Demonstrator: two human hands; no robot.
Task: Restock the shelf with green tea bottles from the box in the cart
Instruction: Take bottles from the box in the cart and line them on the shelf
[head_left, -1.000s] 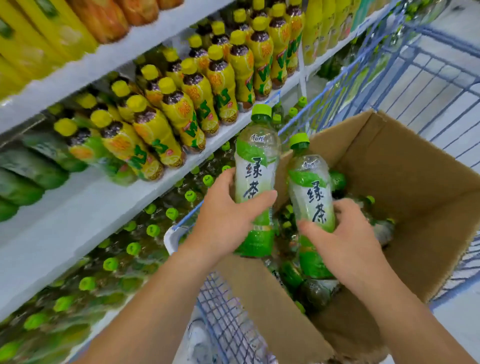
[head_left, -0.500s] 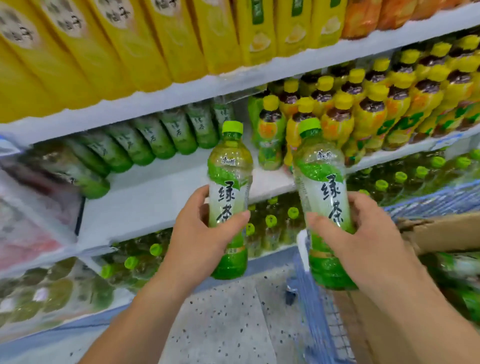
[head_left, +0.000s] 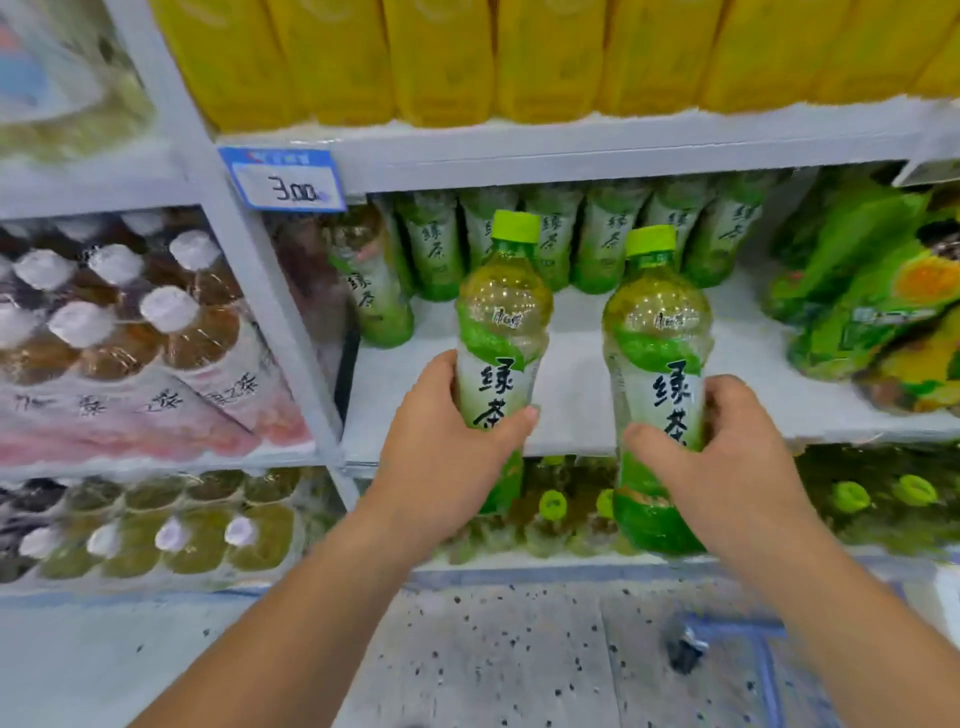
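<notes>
left hand (head_left: 441, 457): wrapped round the label band of a clear plastic green tea bottle with lime-green cap (head_left: 501, 322). Thumb across the front, bottle upright, in the air in front of the shelf edge.
right hand (head_left: 727, 467): same grasp on a second green tea bottle (head_left: 657, 332), also lime-capped. Upright, a touch lower, near the first, not touching it.
target: white shelf board (head_left: 571, 364), the bare strip between its front lip and the back row of standing green tea bottles (head_left: 602, 244). Neither of my bottles is on the board yet.
step: my read is to set both down in that strip, in front of the back row.
how: lift the bases over the lip, go in level, slide back until they meet the row, labels out. Keep the two apart so they don't knock.
clearance: grey upper shelf edge (head_left: 571, 150), carrying a blue-framed price tag (head_left: 288, 179), sits close above the caps. I'd go in low and not tip.
left side: one green tea bottle by the upright (head_left: 374, 296) looks tilted. Don't nudge it.
right side: green and yellow wrapped packs (head_left: 857, 301) crowd the board. Keep the right bottle clear of them.
release: let go only once each base sits flat. Slick plastic, full, probably tips easily.
box/cart: box not in view, so I can't judge how many are left.
</notes>
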